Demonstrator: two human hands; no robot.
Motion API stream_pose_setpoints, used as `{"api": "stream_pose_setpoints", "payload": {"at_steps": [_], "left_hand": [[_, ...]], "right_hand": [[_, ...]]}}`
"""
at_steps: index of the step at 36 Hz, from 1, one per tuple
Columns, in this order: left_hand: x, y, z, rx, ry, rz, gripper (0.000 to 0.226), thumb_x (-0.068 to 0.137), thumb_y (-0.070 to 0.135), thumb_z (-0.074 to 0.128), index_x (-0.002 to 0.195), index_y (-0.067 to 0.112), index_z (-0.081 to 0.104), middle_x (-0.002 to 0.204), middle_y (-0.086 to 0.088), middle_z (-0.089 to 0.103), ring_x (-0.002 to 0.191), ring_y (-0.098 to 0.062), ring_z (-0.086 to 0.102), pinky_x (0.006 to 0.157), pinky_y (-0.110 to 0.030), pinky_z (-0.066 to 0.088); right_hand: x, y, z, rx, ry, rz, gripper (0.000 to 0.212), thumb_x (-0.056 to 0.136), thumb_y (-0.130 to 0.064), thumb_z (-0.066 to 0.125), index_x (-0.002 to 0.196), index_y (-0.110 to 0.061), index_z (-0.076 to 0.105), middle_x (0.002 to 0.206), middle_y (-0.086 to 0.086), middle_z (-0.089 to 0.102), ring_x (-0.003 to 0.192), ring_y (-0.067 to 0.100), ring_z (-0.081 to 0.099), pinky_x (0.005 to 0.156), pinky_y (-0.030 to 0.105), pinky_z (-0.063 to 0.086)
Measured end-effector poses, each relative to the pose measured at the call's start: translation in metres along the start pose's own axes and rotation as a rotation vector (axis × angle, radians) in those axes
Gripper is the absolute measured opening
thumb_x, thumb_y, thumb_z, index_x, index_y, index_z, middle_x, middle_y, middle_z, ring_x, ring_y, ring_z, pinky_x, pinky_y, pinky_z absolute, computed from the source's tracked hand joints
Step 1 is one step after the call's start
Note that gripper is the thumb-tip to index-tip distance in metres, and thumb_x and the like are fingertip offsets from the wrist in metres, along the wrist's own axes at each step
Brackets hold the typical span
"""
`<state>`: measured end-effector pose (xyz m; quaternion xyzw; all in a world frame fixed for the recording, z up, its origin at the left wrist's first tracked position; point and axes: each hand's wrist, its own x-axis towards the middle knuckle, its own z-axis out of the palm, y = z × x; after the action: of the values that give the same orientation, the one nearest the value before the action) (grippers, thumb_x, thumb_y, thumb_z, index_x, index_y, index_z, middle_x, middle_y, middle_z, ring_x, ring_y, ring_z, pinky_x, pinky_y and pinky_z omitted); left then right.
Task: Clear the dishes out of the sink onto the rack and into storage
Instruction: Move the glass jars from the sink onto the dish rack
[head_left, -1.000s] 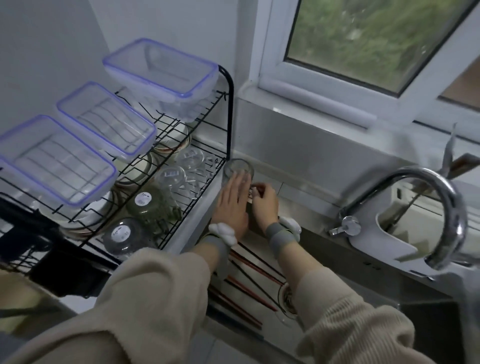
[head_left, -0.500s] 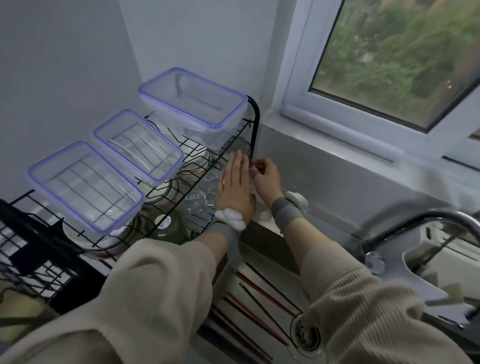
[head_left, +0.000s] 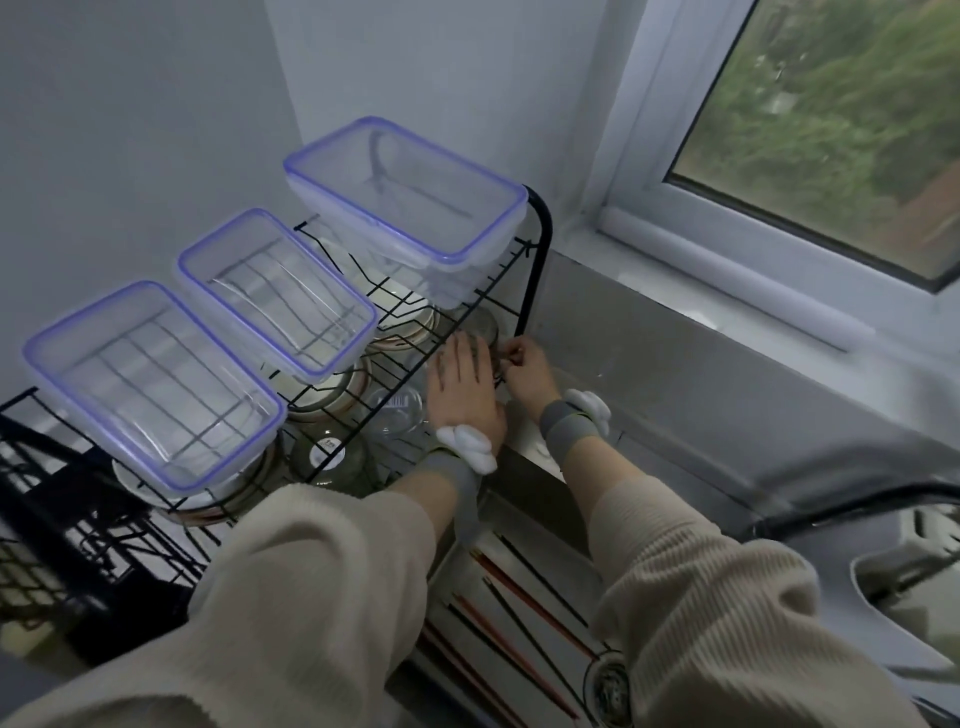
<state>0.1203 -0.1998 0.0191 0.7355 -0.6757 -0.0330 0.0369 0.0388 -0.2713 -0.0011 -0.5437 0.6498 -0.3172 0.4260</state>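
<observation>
The clear glass cup (head_left: 480, 332) sits at the near right end of the lower tier of the black wire dish rack (head_left: 537, 270), mostly hidden behind both hands. It is rigid and fragile, likely slick if wet and fairly light, so it probably wants a hold around the wall with support from the other side, not a pinch at the rim. The left hand (head_left: 462, 384) lies with straight fingers against the cup's near side, pressing or steadying it. The right hand (head_left: 527, 366) has its fingers curled tight at the cup's right edge, beside the rack's upright post; whether they pinch a handle or the rim I cannot tell.

Other clear glass jars (head_left: 400, 415) crowd the same tier just beside it, with stacked ceramic bowls (head_left: 332, 389) further in. Three clear plastic containers with blue-violet rims (head_left: 405, 208) rest on the upper tier, leaving little headroom. Red and black chopsticks (head_left: 519, 603) still lie in the steel sink (head_left: 545, 499).
</observation>
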Motion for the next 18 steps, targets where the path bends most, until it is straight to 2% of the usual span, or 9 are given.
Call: {"api": "stream_pose_setpoints", "payload": {"at_steps": [3,6,8,12,18], "left_hand": [[0.004,0.0,-0.002,0.003,0.005,-0.021,0.079,0.093,0.034,0.047,0.153,0.01,0.002,0.158,-0.013,0.013,0.148,-0.025,0.008,0.118,-0.041,0.006],[0.006,-0.003,-0.004,0.005,0.029,-0.014,0.076,0.092,0.033,0.048,0.152,0.01,0.009,0.154,-0.012,0.02,0.144,-0.025,0.016,0.117,-0.04,0.009],[0.007,-0.005,-0.005,-0.001,0.061,-0.008,0.075,0.092,0.034,0.046,0.153,0.011,0.009,0.155,-0.011,0.019,0.145,-0.025,0.015,0.118,-0.041,0.006],[0.009,-0.004,-0.007,-0.007,0.083,0.004,0.074,0.094,0.034,0.041,0.154,0.012,0.004,0.16,-0.008,0.01,0.148,-0.022,0.007,0.121,-0.043,-0.001],[0.004,-0.004,-0.009,-0.03,0.1,0.012,0.076,0.094,0.032,0.043,0.154,0.012,0.001,0.161,-0.007,0.007,0.149,-0.02,0.005,0.121,-0.042,-0.004]], "right_hand": [[0.003,0.003,0.002,-0.004,0.006,0.003,0.028,0.091,0.009,0.042,0.115,0.003,0.056,0.099,0.009,0.053,0.093,0.02,0.049,0.081,0.028,0.04],[0.005,0.007,0.005,0.017,-0.016,0.023,0.025,0.092,0.006,0.042,0.111,-0.001,0.055,0.092,0.009,0.052,0.089,0.02,0.048,0.078,0.025,0.036],[0.007,0.006,0.006,0.052,-0.031,0.041,0.019,0.093,0.005,0.043,0.106,-0.004,0.054,0.083,0.004,0.052,0.089,0.019,0.048,0.077,0.024,0.036],[0.01,0.004,0.009,0.139,-0.012,0.087,0.028,0.094,0.004,0.043,0.118,0.003,0.055,0.101,0.009,0.054,0.096,0.022,0.05,0.087,0.032,0.043],[0.012,0.006,0.01,0.194,0.01,0.091,0.027,0.092,0.006,0.043,0.116,0.006,0.056,0.098,0.012,0.054,0.092,0.023,0.05,0.082,0.03,0.04]]}}
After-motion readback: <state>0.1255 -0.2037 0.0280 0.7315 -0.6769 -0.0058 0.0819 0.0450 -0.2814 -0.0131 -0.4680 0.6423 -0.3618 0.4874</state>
